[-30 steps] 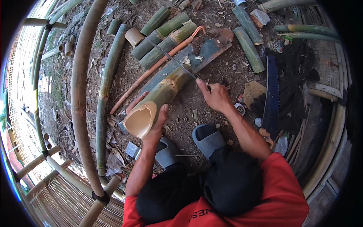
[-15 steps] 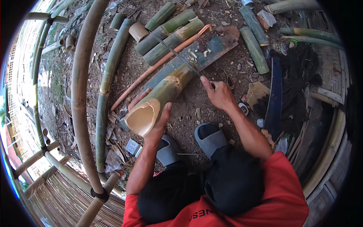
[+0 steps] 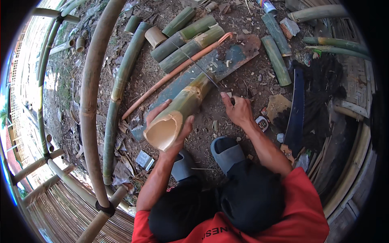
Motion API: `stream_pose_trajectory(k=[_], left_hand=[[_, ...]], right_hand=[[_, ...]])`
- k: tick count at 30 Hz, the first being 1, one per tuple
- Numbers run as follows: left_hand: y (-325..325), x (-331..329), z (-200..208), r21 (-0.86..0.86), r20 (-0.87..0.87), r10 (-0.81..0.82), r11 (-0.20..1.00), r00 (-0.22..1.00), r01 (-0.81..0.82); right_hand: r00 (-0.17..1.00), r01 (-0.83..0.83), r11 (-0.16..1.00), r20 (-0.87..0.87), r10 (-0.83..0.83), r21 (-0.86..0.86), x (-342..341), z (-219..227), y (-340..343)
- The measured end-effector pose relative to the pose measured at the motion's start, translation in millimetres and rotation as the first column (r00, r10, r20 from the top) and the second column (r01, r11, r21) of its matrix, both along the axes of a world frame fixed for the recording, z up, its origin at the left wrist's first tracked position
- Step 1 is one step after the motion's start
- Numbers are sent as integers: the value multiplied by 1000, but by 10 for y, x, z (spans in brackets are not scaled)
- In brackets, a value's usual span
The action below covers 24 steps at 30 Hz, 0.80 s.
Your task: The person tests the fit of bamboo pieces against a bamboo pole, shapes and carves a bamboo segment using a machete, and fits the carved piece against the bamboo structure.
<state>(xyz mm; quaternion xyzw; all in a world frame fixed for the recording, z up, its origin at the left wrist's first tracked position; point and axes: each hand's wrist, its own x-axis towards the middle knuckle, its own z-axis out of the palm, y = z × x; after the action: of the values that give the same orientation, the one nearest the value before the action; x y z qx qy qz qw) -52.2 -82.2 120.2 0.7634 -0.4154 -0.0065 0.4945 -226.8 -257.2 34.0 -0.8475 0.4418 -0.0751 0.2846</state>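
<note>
My left hand (image 3: 179,141) is wrapped round a green bamboo section (image 3: 185,102) near its cut end, fingers on one side and thumb on the other. That end is slanted, pale and hollow, and faces me. The bamboo's far end reaches over a worn bluish-green board (image 3: 238,56) on the ground. In my closed right hand (image 3: 240,112) is a long, thin-bladed knife (image 3: 195,61), its handle mostly hidden by my fingers. The blade points away to the upper left and crosses the bamboo's far end; whether it touches cannot be told.
Several cut bamboo pieces (image 3: 180,22) lie beyond the board, beside an orange-brown rod (image 3: 178,75). A handsaw (image 3: 298,107) lies at the right by a dark fibrous heap (image 3: 324,81). Upright bamboo poles (image 3: 94,77) stand at the left. Pale chips are scattered about.
The held bamboo's cut end sits slightly farther right and higher in view. My right hand and the knife have shifted a little right and nearer. The whole scene has also shifted slightly.
</note>
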Motion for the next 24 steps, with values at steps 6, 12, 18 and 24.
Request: stream_pose_trajectory(k=[6,12,18,24], left_hand=[[155,103,-39,24,-148,93,996,985,-91],[125,126,205,177,-16,115,978,993,-111],[229,50,-67,122,-109,42,992,993,-29],[363,106,-163,67,-310,73,996,948,-54]], right_hand=[[961,138,320,-49,-271,937,44,146,-225],[805,-87,962,587,-85,258,338,1255,-100],[975,221,934,-95,-202,282,46,-338,-316],[963,169,852,100,-249,495,-30,-54,-94]])
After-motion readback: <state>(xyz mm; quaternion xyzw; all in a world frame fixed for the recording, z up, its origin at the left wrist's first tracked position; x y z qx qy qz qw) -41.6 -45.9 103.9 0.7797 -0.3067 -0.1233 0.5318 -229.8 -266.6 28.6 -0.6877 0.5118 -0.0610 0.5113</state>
